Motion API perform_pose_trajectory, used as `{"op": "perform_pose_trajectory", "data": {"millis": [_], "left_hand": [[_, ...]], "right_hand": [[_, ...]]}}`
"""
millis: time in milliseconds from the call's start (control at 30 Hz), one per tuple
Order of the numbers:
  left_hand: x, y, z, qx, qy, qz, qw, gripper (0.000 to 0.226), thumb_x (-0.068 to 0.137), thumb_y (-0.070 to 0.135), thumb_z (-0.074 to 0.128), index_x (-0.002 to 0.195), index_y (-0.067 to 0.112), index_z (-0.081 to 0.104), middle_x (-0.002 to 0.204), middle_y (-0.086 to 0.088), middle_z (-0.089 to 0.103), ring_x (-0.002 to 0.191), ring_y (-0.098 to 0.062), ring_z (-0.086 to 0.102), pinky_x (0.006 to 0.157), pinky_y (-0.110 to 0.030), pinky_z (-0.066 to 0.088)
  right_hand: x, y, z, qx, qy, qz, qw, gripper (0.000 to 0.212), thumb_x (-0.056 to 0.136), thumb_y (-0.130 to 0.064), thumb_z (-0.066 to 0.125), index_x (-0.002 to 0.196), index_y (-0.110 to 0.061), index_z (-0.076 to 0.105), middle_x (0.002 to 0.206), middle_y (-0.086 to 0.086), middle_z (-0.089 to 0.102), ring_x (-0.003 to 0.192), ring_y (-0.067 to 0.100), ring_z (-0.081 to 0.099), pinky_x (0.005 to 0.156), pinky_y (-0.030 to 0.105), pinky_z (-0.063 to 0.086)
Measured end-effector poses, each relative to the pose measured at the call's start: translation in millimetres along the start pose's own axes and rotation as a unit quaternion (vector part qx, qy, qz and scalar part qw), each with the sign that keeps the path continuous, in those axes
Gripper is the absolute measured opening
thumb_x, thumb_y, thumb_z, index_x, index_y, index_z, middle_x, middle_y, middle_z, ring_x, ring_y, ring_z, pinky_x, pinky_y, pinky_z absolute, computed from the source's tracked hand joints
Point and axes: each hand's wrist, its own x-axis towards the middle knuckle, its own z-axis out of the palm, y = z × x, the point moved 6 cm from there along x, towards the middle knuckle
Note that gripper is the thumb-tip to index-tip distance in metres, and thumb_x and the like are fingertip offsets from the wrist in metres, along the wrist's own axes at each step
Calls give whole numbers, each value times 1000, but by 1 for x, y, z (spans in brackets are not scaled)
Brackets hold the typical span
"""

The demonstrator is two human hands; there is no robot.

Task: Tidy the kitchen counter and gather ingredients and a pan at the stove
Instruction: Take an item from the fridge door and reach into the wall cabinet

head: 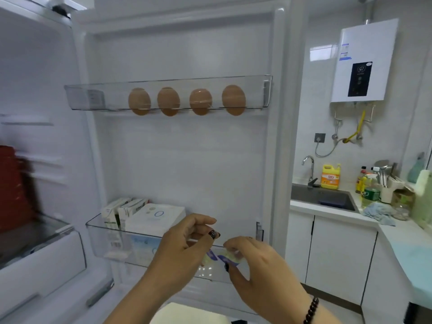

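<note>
Clear packet point(224, 259) pinched by both my hands, left point(184, 244) and right point(254, 260), below the eggs point(187, 100) (contents unclear); I'd lift it slowly.

Blurred red thing point(14, 188) cut off at left.

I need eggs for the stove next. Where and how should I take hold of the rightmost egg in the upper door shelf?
Take the rightmost egg by its upper half, coming from above. It stands upright behind the clear front wall of the upper door shelf, so a frontal approach is blocked; its top sits near the rim. There is a gap to the neighbouring egg, so a thumb-and-fingers grip across its width should probably fit.
</note>
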Motion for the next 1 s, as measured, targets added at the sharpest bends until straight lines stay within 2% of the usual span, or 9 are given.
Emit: {"op": "perform_pose_trajectory", "data": {"millis": [100,233,400,600,700,767,833,900,1000], "left_hand": [[-12,-7,-14,18,9,-2,1000,25,90,2,60,98,26,67,88,4,72,78,-3,66,59,-11,48],[-29,-10,-26,44,8,28,999,30,90,3,59,102,30,64,89,16,70,84,1,63,64,-7,46],[-52,-14,-33,74,76,48,993,36,90,4,60,104,37,61,93,24,65,94,3,60,73,-6,44],[-76,-5,-43,94,186,25,978,35,90,3,60,101,35,60,91,25,65,87,4,60,69,-5,45],[-95,3,-40,96,262,6,960,36,89,1,61,101,35,59,91,25,66,87,6,60,68,-9,47],[-114,11,-33,99,310,-8,946,36,89,4,62,100,39,57,92,22,67,90,8,60,75,-15,48],[-129,18,-23,111,324,-14,940,36,89,8,62,101,41,56,102,23,66,98,11,57,86,-21,47],[-147,26,-14,120,332,-22,935,34,90,10,61,105,40,57,111,27,62,106,10,55,90,-16,42],[-172,37,-10,119,351,-37,928,31,90,15,61,107,41,58,114,30,60,111,5,54,88,-10,40]], "right_hand": [[-8,-7,1,21,16,-1,1000,31,91,-33,57,122,-37,54,110,-29,53,102,-4,50,87,7,36],[-19,-17,-2,32,63,-21,997,29,81,-37,56,109,-41,60,98,-33,57,89,-4,59,72,6,44],[-34,-26,-27,82,179,-82,977,29,82,-21,61,111,-22,63,109,-13,65,103,-5,58,90,4,41],[-44,-26,-70,85,283,-181,938,31,82,-12,55,112,-8,64,122,6,58,122,24,53,105,29,41],[-50,-14,-86,106,326,-180,922,40,79,-11,55,119,-10,58,134,17,47,134,32,38,110,43,35],[-52,-4,-86,141,315,-157,925,53,77,-15,55,130,-11,47,143,20,35,141,28,27,114,39,28],[-52,4,-77,179,283,-120,935,67,77,-22,54,140,-10,34,151,17,24,144,17,18,116,23,19],[-55,5,-65,232,230,-101,940,77,78,-31,51,148,-12,23,155,9,20,145,3,13,112,8,14],[-61,-5,-47,305,187,-103,928,81,77,-37,50,150,-25,17,156,-2,20,144,-2,14,113,12,19]]}}
